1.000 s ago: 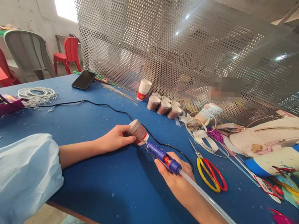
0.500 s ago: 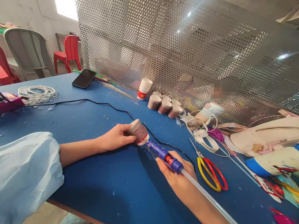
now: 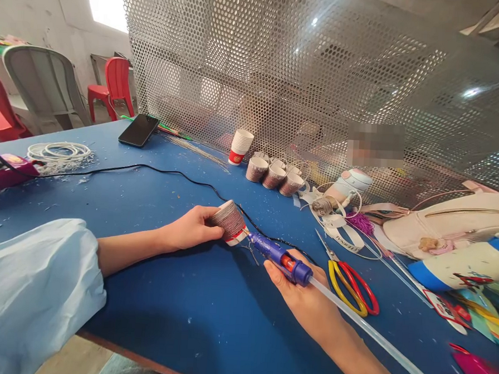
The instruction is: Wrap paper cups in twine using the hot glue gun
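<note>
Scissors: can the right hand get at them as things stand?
Probably, for reach: the scissors lie just beside the right hand, nothing between. But that hand is closed around the glue gun, so it isn't free to grasp.

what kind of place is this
Probably a craft workshop: a blue worktable backed by a perforated metal screen, a glue gun in the right hand aimed at a wrapped paper cup held by the left hand, and scissors and more wrapped cups nearby.

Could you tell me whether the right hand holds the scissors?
No, the right hand grips the glue gun; the scissors lie on the table.
</note>
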Demonstrator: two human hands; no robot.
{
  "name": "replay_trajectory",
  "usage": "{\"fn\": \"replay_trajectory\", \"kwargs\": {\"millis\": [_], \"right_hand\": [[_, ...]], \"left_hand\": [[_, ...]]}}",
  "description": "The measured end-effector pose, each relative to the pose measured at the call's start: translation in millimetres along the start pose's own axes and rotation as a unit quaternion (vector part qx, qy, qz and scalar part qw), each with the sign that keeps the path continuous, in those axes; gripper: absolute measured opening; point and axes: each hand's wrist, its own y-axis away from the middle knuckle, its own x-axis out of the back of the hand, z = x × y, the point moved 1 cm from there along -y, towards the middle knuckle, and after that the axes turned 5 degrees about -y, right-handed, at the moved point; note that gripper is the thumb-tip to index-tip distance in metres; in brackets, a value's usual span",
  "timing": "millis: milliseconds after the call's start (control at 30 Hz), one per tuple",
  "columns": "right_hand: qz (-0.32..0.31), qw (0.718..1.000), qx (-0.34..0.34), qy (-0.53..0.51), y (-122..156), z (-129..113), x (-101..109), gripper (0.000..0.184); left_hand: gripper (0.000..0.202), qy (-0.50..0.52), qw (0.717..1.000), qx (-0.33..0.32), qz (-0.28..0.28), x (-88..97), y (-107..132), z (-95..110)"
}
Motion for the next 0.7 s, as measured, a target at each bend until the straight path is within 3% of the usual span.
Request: {"fn": "replay_trajectory", "kwargs": {"millis": [133,367,700], "right_hand": [[-0.024,0.999,-0.017,-0.022,2,3,0,0.023],[-0.008,0.996,-0.046,-0.074,0,11,0,0.027],[-0.002,0.994,-0.062,-0.087,5,5,-1,0.028]], "left_hand": [[0.024,0.014,1.0,0.003,-0.009,0.6,-1,0],[0.026,0.018,0.999,-0.007,-0.027,2.3,2,-1],[0.034,0.025,0.998,-0.042,-0.036,4.3,2,0]]}}
